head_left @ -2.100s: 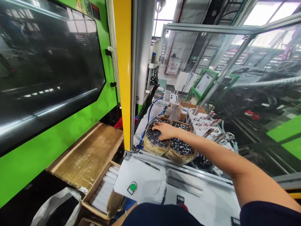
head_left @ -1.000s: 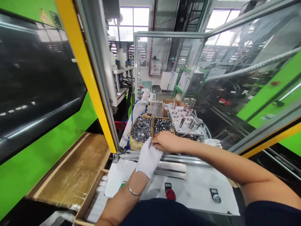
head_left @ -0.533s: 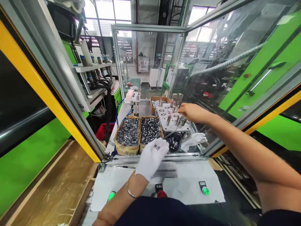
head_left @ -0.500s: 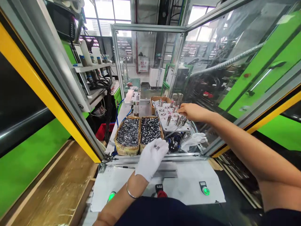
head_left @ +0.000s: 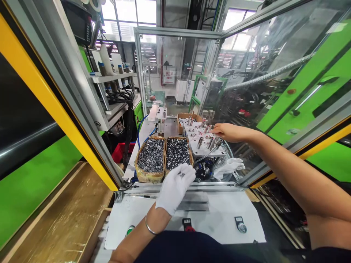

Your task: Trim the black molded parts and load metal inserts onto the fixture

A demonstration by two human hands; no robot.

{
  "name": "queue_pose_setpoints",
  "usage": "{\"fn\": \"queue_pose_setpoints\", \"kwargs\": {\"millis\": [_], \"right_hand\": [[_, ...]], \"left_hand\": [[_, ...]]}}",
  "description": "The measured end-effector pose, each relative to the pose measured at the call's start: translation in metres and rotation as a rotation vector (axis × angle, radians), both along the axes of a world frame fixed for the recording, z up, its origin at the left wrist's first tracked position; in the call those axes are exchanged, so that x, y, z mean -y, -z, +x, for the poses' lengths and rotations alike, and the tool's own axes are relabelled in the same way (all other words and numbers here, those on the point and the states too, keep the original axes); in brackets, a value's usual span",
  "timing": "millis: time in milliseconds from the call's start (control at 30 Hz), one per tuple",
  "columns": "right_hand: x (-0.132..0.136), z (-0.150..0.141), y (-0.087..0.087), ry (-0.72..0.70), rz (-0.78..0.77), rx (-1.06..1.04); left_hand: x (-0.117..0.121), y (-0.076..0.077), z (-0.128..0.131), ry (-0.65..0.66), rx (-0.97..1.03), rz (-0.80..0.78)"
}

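My left hand, in a white glove, is cupped palm up in front of two bins. A few small metal parts lie in its palm, partly hidden by the fingers. My bare right hand reaches over the right side of a metal fixture plate with upright cylindrical pins. Its fingers are pinched together at a small spot among the pins; whatever is between them is too small to make out. The left bin holds small grey metal rings, the right bin small black and silver parts.
A loose white glove lies right of the fixture, near dark parts and hoses. A cardboard box sits behind it. Clear panels and an aluminium frame surround the bench. Buttons are set in the white front panel.
The view has shifted slightly. My right hand stays at the fixture with fingers pinched, and my left hand still cups the parts. The right button's green light has gone out; the left one has dimmed.
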State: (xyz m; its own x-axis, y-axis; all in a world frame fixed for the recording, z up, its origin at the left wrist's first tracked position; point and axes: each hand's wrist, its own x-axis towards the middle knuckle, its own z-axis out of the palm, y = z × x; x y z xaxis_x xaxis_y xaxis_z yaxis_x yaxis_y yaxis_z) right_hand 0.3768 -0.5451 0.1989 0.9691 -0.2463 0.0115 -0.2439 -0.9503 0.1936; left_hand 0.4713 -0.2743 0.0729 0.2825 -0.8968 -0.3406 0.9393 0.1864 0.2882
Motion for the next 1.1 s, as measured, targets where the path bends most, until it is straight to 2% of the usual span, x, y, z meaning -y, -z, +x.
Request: {"fn": "queue_pose_setpoints", "kwargs": {"millis": [167, 233, 567, 867, 1100], "right_hand": [[-0.004, -0.007, -0.001, 0.295, 0.002, -0.025], [-0.004, -0.006, 0.003, 0.342, -0.017, -0.031], [0.000, -0.002, 0.020, 0.266, -0.098, -0.014], [-0.004, -0.013, 0.014, 0.288, -0.080, -0.077], [-0.030, -0.020, 0.004, 0.283, -0.093, -0.101]], "left_hand": [[0.001, -0.002, -0.003, 0.017, -0.001, 0.014], [0.002, -0.002, -0.005, 0.022, -0.002, 0.019], [0.003, -0.007, -0.010, 0.014, 0.029, 0.061], [0.001, -0.008, -0.009, 0.019, 0.029, 0.068], [0.003, -0.005, -0.012, 0.024, 0.023, 0.054]]}}
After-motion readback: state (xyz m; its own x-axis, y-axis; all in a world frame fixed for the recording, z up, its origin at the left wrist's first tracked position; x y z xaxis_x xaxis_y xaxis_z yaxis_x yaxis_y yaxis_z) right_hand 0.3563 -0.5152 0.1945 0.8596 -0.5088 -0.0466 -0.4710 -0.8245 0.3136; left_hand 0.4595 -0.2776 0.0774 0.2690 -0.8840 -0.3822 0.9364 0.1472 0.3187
